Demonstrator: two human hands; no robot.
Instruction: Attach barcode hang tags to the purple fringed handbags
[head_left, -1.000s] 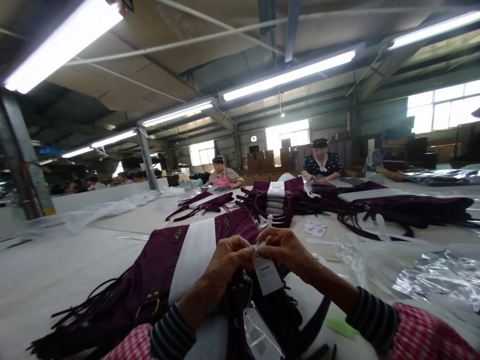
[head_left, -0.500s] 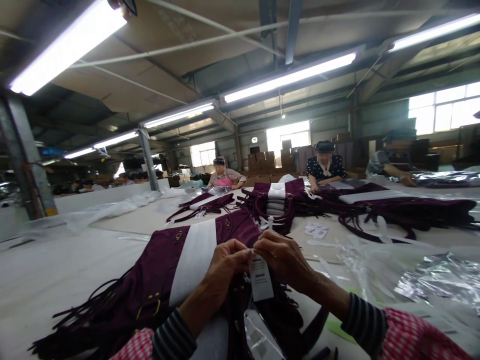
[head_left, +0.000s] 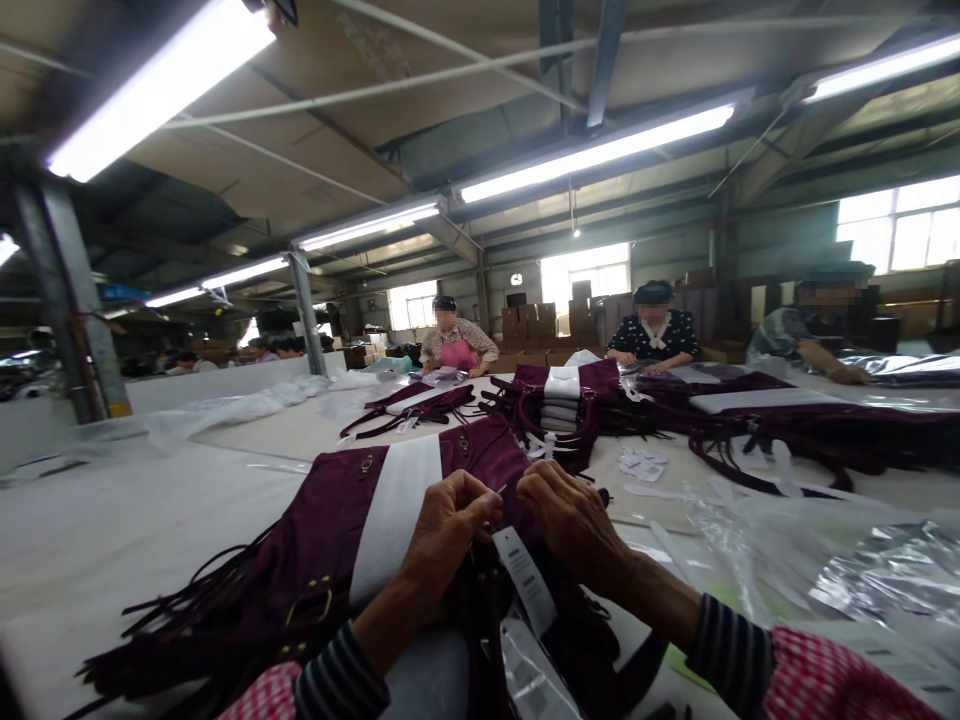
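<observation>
A purple bag with fringe, gold buckles and a white wrap band lies on the table in front of me. My left hand pinches thumb against forefinger over the bag. Close to those fingertips is the top end of a white printed tag, which hangs down at a slant. My right hand is closed in a pinch just right of the tag's upper end. What either pinch holds is too small to make out. Under the tag, a clear plastic packet rests against the dark straps.
Stacked purple bags stand farther back, with more bags at the right. Loose white tags lie on the table. Clear plastic wrapping covers the right side. Three people work across the table.
The tag has come away from between my fingertips and now hangs lower and more slanted. My hands have moved slightly apart. The camera view has shifted a little.
</observation>
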